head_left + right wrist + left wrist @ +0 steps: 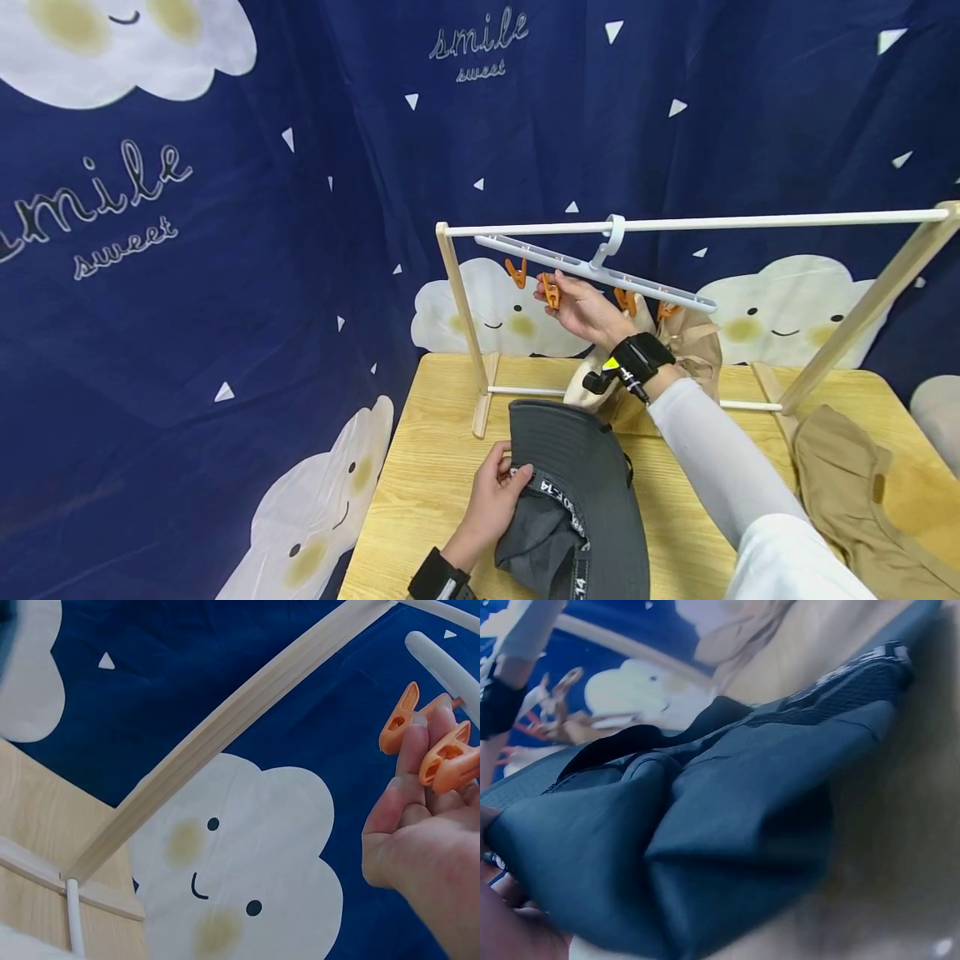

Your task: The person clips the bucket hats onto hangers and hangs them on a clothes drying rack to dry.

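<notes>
Behind everything, a blue curtain (525,150) rises just past the far edge of the wooden table (423,475), and to the left it comes down beside the table's left edge. Between that edge and the left hand (495,500) runs a strip of bare wood. The rack (750,222) spans the back; below its top bar and left of the hung beige cloth (693,350) there is open room. A tan garment (836,467) takes up the right side, around the rack's right foot. The dark grey hat (600,467) is at the front, opening upward, its brim pinched by the left hand. From the top bar hangs a tilted white hanger (637,284). The right arm reaches across in front of the beige cloth, partly covering it; the right hand (588,312) pinches an orange clip (551,292) under the hanger. Another clip (517,273) dangles just left of it.
</notes>
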